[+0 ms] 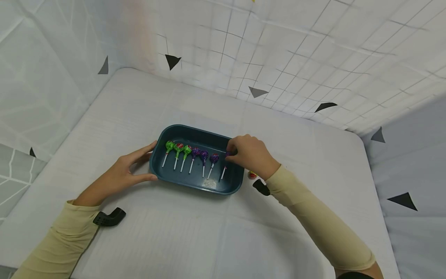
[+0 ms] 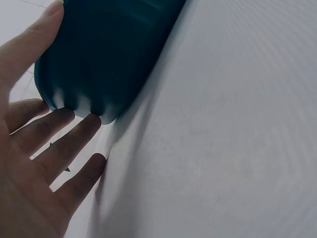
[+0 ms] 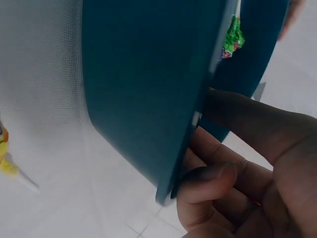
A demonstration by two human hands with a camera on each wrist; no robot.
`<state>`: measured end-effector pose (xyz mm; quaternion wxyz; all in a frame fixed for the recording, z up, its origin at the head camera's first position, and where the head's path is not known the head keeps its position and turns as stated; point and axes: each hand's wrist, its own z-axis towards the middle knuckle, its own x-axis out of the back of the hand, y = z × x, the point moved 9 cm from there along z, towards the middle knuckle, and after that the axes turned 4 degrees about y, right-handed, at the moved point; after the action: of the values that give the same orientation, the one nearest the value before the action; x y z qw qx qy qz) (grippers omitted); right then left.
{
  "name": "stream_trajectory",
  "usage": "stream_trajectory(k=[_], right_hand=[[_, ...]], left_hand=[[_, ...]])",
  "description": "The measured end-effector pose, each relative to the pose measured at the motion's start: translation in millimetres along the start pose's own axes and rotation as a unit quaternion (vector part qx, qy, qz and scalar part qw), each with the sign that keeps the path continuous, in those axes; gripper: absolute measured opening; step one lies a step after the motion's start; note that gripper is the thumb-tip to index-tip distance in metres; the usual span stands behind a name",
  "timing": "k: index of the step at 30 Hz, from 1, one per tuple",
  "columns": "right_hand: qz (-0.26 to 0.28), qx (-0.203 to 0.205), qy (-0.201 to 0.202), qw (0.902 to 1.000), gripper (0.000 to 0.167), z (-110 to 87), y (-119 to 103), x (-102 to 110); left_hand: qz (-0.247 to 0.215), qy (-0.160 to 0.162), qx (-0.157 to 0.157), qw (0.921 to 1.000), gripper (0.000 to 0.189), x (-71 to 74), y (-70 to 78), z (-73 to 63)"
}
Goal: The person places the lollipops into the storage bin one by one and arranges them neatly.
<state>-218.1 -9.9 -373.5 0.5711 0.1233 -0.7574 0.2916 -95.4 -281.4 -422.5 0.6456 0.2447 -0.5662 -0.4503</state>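
Observation:
In the head view a dark teal tray [image 1: 205, 188] lies on the white table, a row of wrapped lollipops inside it. On the left are green ones [image 1: 169, 145]; further right come purple ones [image 1: 214, 158]. My left hand [image 1: 120, 174] touches the tray's left end with extended fingers and thumb; the left wrist view shows fingertips [image 2: 91, 121] against its end wall. Over the right end, my right hand [image 1: 252, 153] pinches the rightmost lollipop [image 1: 224, 172], a bit of purple wrapper showing and its white stick pointing down. The fingers hide most of its head.
Just right of the tray, partly behind the right wrist, lies a lollipop with a red and yellow wrapper [image 1: 252, 175]; its stick shows in the right wrist view. White cloth walls [image 1: 216, 46] with dark triangles stand behind the table and at its sides.

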Motion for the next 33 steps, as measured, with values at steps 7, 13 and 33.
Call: stream_trajectory(k=[7, 13, 33], right_hand=[[-0.020, 0.019, -0.015, 0.9995, 0.018, 7.6, -7.1, -7.3], [-0.037, 0.026, -0.024, 0.9987, 0.016, 11.2, -14.3, -11.8], [-0.057, 0.037, -0.020, 0.9975, 0.013, 20.6, -22.3, -20.9]], left_hand=[[0.007, -0.003, 0.008, 0.9999, 0.104, 0.4, 1.3, -0.4], [0.004, -0.003, 0.001, 1.0000, 0.104, 1.1, 3.8, -0.1], [0.007, -0.001, 0.004, 1.0000, 0.105, 0.1, -0.5, -0.5]])
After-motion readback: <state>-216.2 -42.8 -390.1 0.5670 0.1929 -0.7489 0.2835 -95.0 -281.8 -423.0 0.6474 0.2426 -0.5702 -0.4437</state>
